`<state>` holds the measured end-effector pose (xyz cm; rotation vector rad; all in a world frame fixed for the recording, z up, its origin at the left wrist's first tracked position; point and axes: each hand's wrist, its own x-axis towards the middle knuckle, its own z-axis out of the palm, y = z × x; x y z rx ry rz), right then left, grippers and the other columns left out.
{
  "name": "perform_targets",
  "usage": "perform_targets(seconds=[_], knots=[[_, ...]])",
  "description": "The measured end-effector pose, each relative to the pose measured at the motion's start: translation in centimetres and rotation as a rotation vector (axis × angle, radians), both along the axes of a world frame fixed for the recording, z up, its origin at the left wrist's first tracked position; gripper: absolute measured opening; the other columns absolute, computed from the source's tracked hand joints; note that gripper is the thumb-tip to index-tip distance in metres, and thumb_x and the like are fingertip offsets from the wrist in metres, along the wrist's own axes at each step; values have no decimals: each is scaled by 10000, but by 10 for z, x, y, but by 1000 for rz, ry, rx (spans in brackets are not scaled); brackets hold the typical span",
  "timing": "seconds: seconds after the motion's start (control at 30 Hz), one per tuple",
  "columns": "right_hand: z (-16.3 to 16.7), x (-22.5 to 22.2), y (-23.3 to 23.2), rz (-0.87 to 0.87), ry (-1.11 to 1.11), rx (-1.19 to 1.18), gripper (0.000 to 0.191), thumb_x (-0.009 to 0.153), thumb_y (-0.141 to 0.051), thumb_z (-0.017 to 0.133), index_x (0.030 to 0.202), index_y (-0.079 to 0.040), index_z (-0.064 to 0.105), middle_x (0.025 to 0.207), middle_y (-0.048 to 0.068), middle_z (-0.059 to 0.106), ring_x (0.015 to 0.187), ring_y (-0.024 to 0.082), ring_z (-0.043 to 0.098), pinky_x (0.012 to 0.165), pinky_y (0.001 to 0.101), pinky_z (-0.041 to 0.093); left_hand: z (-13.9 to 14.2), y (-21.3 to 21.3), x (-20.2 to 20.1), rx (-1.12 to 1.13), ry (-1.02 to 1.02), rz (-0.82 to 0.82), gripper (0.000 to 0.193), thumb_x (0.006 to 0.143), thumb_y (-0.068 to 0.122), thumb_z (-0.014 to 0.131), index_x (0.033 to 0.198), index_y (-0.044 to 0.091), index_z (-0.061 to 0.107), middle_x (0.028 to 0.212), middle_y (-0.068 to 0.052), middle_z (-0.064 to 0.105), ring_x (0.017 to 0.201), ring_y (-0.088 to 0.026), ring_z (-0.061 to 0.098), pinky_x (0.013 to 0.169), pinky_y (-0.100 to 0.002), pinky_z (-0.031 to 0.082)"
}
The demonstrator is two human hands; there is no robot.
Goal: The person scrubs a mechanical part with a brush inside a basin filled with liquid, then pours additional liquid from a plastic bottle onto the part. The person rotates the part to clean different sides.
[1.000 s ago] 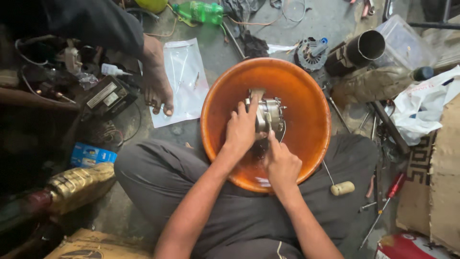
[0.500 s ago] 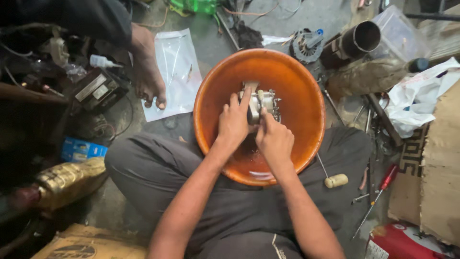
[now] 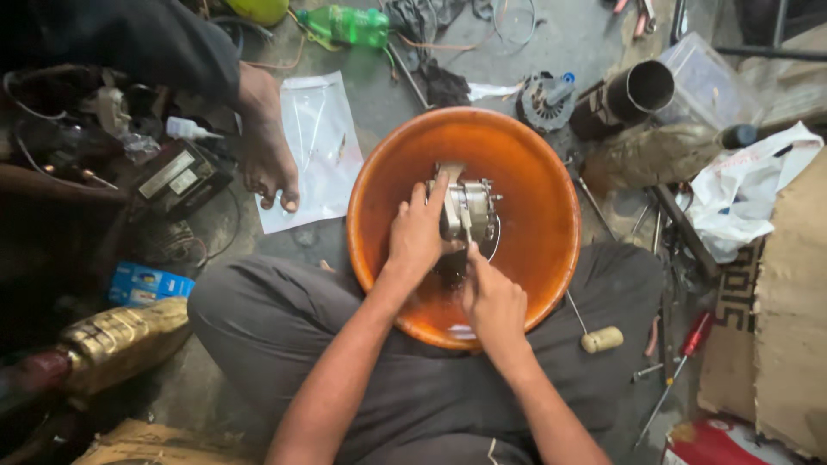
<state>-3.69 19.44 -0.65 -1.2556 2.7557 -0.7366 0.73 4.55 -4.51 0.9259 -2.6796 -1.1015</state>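
An orange plastic basin (image 3: 543,181) rests between my crossed legs on the floor. Inside it sits a grey metal motor part (image 3: 475,209). My left hand (image 3: 418,237) grips that part from the left side, fingers over its top. My right hand (image 3: 493,301) is closed around a thin brush handle (image 3: 466,226) that points up against the part's lower face. The brush's tip is hidden against the metal.
Another person's bare foot (image 3: 265,159) stands on a clear plastic bag (image 3: 314,142) at the left. A metal pipe (image 3: 629,95), a second motor part (image 3: 544,99), a green bottle (image 3: 349,26), a red-handled screwdriver (image 3: 680,362) and cardboard (image 3: 788,301) crowd the floor.
My right hand has drawn back toward me, from on top of the part to the basin's near side. The left hand keeps its hold on the part.
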Motion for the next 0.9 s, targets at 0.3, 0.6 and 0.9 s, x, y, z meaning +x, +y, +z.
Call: perform_targets(seconds=[0.3,0.6,0.9], knots=[[-10,0,-3,-32,-41,52,369,935,-134,617,1297,-96,676,755,231,700,625,435,681,594,544,535,-8,2,3,-24,44,1,1222,548,284,991,1553,164,307,1423,-254,486,1080,-512,599,883,-531,541],[-8,-3,0,-65,-145,-17,266,971,-149,642,1221,-105,718,739,251,688,679,445,690,626,518,547,-5,4,2,9,45,19,1256,551,298,982,1581,129,283,1450,-218,496,1113,-492,604,913,-505,544],[3,-4,-2,-58,-400,-225,277,980,-122,616,1247,-88,681,870,234,717,695,355,753,633,443,563,-5,2,5,6,161,36,1289,555,334,999,1524,-41,236,1436,-281,473,1129,-520,576,956,-519,507]])
